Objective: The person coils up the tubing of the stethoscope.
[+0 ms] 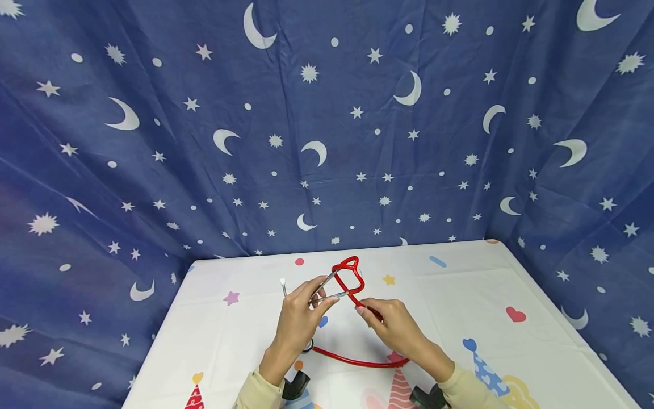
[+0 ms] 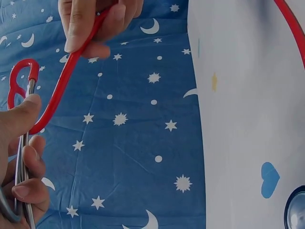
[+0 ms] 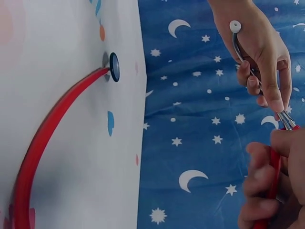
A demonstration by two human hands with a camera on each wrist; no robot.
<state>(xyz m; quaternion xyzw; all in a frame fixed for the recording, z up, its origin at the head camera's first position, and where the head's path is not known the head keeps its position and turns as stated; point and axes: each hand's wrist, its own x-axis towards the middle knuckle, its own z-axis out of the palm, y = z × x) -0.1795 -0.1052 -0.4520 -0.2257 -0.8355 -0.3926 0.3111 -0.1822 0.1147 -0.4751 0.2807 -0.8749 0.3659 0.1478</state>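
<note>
A stethoscope with red tubing is held up over the table in both hands. The left hand grips its metal ear tubes between thumb and fingers, and a white ear tip sticks out past that hand. In the right hand, the red tube is pinched just below the looped Y-shaped part. From there the tube hangs down and curves back left along the table. Its round chest piece lies at the tube's end, partly hidden behind the left wrist in the head view.
A white table cover printed with party hats, hearts and stars lies under the hands. Behind the table and at its sides hangs a dark blue curtain with white moons and stars. Black wrist straps show at both sleeves.
</note>
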